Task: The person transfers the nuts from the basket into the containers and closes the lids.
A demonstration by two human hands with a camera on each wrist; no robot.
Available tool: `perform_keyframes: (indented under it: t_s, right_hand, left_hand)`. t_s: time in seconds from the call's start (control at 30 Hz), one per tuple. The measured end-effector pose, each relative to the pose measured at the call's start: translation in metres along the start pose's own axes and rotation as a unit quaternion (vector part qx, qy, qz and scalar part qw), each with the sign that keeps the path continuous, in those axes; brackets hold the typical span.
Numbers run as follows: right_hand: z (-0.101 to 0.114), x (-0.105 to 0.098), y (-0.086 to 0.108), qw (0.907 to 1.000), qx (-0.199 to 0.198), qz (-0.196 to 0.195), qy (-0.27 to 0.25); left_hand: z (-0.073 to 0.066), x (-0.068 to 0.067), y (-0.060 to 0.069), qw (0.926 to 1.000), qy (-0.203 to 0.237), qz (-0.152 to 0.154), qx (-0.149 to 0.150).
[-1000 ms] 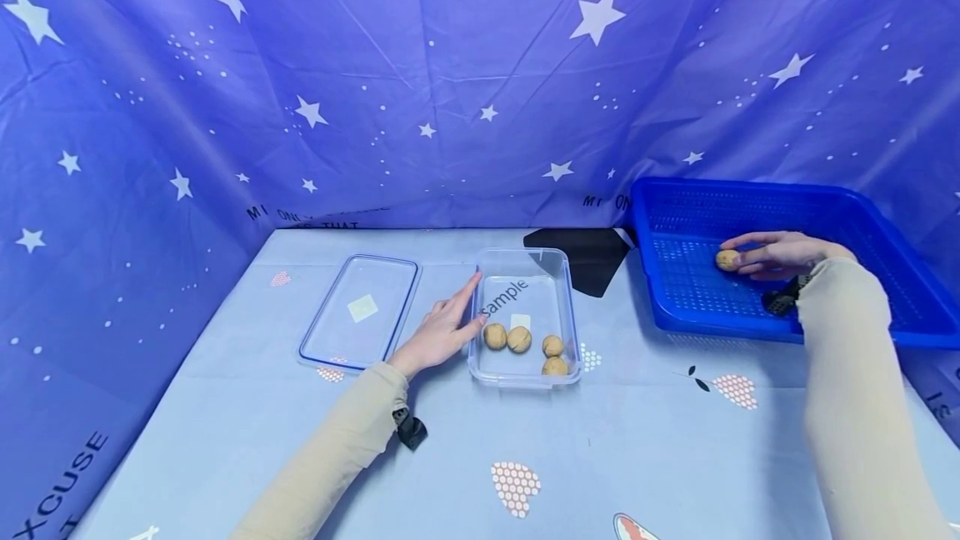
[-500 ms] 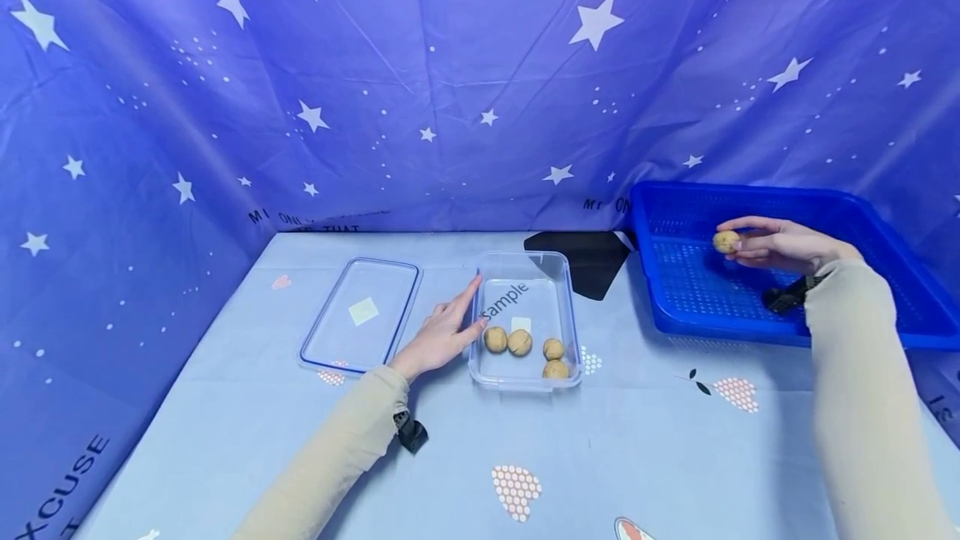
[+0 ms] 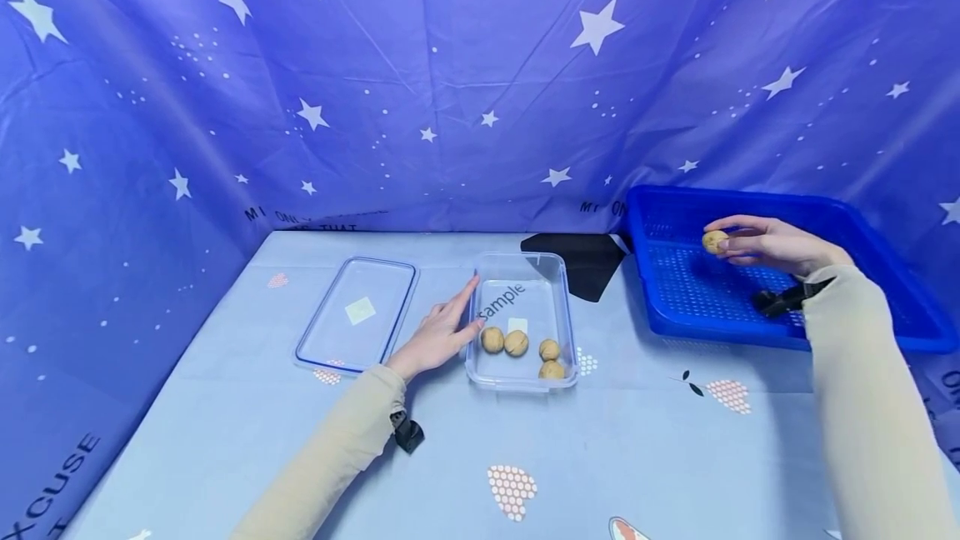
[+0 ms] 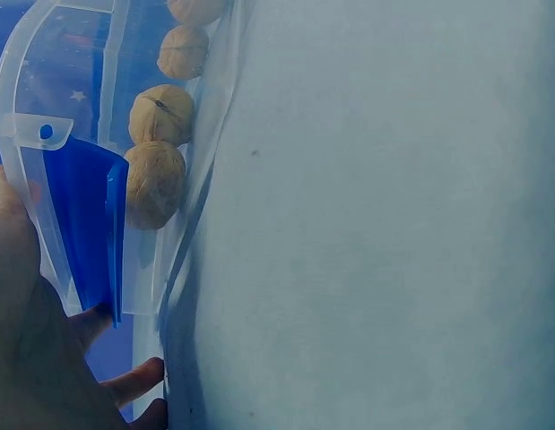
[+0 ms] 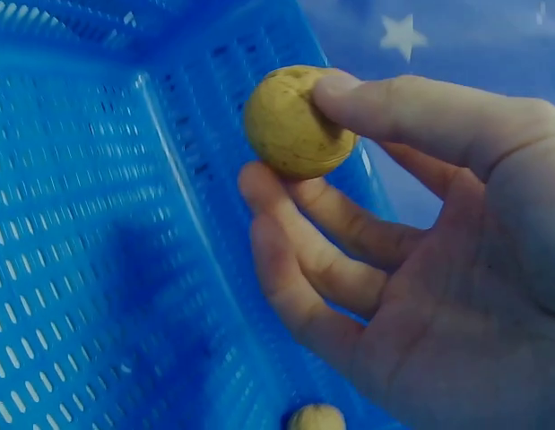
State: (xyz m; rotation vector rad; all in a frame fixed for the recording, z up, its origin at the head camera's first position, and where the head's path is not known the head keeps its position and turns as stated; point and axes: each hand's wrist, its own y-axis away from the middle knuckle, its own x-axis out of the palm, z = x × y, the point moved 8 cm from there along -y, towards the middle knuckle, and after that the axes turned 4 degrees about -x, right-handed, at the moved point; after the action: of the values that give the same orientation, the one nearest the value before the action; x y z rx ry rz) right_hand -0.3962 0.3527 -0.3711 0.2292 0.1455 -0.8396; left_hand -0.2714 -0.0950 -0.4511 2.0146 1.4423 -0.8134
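Between thumb and fingers, my right hand (image 3: 787, 247) pinches a walnut (image 3: 715, 242) above the floor of the blue plastic basket (image 3: 663, 319). The right wrist view shows that walnut (image 5: 295, 121) close up, and part of another walnut (image 5: 317, 418) lower down in the basket. My left hand (image 3: 437, 333) touches the left side of a clear plastic container (image 3: 522, 383) with its fingers extended. Several walnuts (image 3: 516, 343) lie inside the container, toward its near end. Through the container wall, the left wrist view shows some of these walnuts (image 4: 156, 184) beside my left hand (image 4: 44, 331).
A clear lid (image 3: 357, 316) with a blue seal lies flat to the left of the container. The light blue patterned tablecloth (image 3: 585, 457) spreads over the table. A purple-blue starry curtain (image 3: 450, 48) hangs behind and at the sides.
My right hand has lifted the walnut from the basket floor and shifted slightly left with it. My left hand stays at the container's side.
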Motion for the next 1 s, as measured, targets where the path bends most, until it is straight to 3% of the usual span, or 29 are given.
perform_keyframes:
  t_s: [0.37, 0.77, 1.0]
  right_hand:
    - [0.019, 0.025, -0.007, 0.9893, 0.039, -0.064, 0.126]
    - [0.034, 0.045, -0.010, 0.9766, 0.048, -0.068, 0.198]
    - [0.044, 0.057, -0.006, 0.9728, 0.035, -0.047, 0.224]
  left_hand:
    - [0.000, -0.001, 0.000, 1.0000, -0.002, 0.000, -0.003]
    - [0.000, -0.001, 0.001, 1.0000, 0.000, -0.007, 0.002]
    - [0.001, 0.000, 0.000, 1.0000, -0.003, -0.007, 0.004]
